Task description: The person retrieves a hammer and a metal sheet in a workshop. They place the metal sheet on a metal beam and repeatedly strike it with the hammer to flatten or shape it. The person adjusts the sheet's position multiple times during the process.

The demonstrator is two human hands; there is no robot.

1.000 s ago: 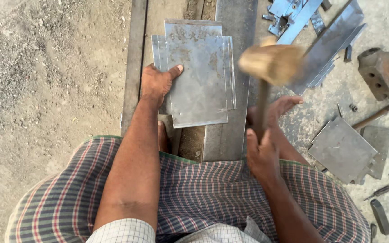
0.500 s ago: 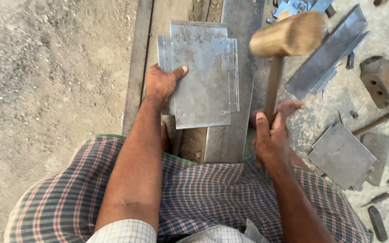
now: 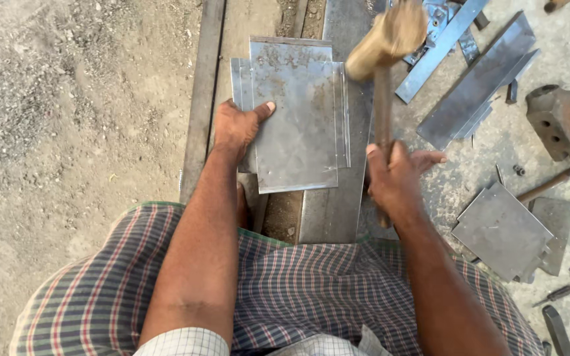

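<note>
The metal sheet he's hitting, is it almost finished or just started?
Partly done, it seems. The metal sheet already has narrow folded strips along its left and right edges, and similar finished-looking plates lie to the right. Right now the left hand presses the sheet flat while the right hand holds a wooden mallet, blurred, above the right edge. How much hammering is left can't be told.

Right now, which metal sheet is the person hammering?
Find the long steel beam running away from the person's lap. The sheet lies on it, pinned by the left hand. Unlike the loose plates at the right, it has folded edges.
</note>
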